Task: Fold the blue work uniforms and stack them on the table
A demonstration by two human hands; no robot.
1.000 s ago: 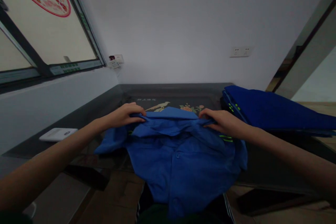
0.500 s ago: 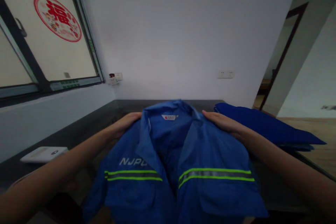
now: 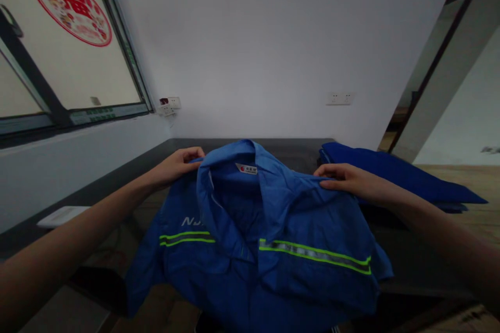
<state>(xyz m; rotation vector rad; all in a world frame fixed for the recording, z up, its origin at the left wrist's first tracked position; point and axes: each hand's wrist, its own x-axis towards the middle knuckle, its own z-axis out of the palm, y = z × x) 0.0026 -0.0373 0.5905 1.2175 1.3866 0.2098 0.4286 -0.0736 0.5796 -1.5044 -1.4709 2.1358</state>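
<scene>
A blue work jacket [image 3: 312, 213] with yellow-edged reflective stripes hangs in front of me, its collar up and a white label inside the neck. My left hand [image 3: 183, 162] pinches the shoulder just left of the collar. On the other shoulder, farther out from the collar, my right hand [image 3: 339, 177] grips the cloth between thumb and fingers. The jacket's front faces me, with the lettering on the chest partly covered by a fold. Its lower part drops below the table edge.
A dark table [image 3: 297, 145] stretches behind the jacket to the wall. Folded blue cloth [image 3: 390, 171] lies stacked on its right side. At the left, a white flat object [image 3: 64, 215] rests partly behind my left forearm. A window [image 3: 128, 73] with a red sticker is at the left.
My hands have moved apart, the right one outward along the shoulder, and both now pinch the cloth. The collar has shifted left and stands more upright, and the front panels have drawn closer together.
</scene>
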